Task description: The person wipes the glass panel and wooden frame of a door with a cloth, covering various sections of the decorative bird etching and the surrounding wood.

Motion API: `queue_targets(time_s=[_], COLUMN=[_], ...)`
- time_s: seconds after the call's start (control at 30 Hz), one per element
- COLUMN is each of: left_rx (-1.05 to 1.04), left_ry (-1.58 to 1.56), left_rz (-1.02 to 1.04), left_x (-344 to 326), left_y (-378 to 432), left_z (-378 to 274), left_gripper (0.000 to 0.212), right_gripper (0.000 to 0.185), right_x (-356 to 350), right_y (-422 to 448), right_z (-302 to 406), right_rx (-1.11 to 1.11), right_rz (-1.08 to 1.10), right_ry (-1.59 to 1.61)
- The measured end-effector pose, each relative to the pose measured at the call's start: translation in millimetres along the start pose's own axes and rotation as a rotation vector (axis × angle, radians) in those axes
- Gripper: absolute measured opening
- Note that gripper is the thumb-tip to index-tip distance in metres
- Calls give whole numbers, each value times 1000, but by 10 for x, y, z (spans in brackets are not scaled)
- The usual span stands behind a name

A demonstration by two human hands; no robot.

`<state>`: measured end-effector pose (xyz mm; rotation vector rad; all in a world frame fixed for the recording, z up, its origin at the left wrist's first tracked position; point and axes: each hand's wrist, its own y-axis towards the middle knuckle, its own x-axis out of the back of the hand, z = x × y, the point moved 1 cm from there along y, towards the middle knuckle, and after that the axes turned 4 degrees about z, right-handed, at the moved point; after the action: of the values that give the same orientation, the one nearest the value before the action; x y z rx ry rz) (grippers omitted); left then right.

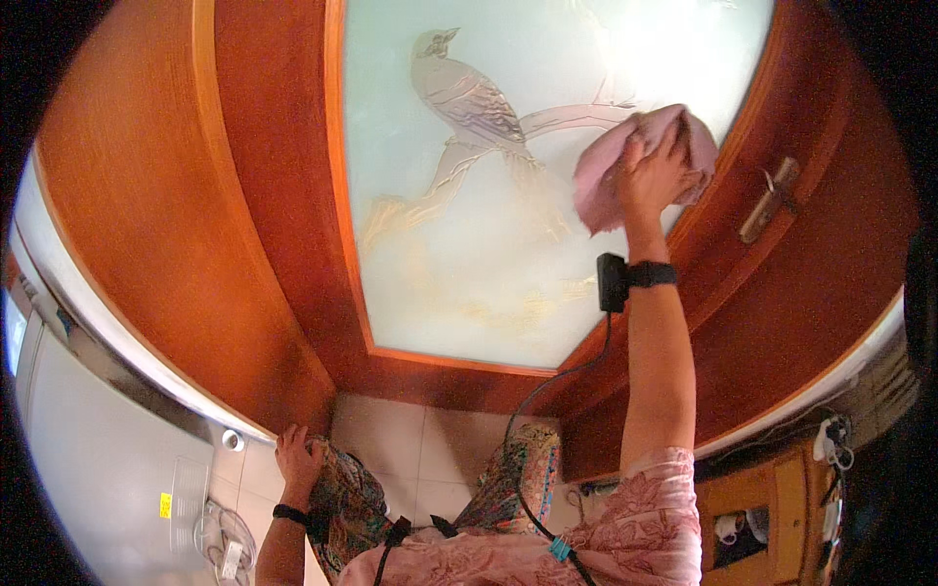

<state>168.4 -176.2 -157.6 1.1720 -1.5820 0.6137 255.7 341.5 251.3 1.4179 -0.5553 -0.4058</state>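
A pink cloth (604, 172) lies bunched under my right hand (656, 172), pressed against the right side of a frosted glass panel (454, 271). The glass carries a relief of a bird (469, 95) perched on a branch, and the cloth covers the branch's right end. Orange-brown wooden trim (353, 242) borders the pane within a reddish-brown door. Low on the left, my left hand (297, 454) rests by my knee, near the bottom edge of the wooden frame, with nothing seen in it. Its fingers are slightly apart.
A metal door handle (769, 201) sits right of the glass. A black cable (524, 410) runs from my right wrist device (612, 282) down to my clothing. At lower left are a grey appliance panel (110, 432) and a coiled cord (223, 535); a wooden cabinet (788, 505) stands lower right.
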Motion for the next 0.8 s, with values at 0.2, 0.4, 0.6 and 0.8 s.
queue_targets(time_s=[0.2, 0.4, 0.6, 0.8], left_rx=[-1, 13, 27, 23], left_ry=[-22, -55, -63, -64], left_rz=[36, 46, 21, -27], left_x=[-8, 71, 102, 212], left_y=[28, 31, -23, -62], left_z=[-26, -177, -78, -193], left_gripper=[38, 37, 37, 37], right_gripper=[49, 47, 44, 37], right_x=[-94, -219, -27, -204], right_y=[-1544, -2579, -937, -1039], right_z=[497, 531, 1421, 2025], right_rx=[386, 503, 349, 279], right_rz=[825, 1156, 333, 799], right_ry=[-50, 31, 280, 494])
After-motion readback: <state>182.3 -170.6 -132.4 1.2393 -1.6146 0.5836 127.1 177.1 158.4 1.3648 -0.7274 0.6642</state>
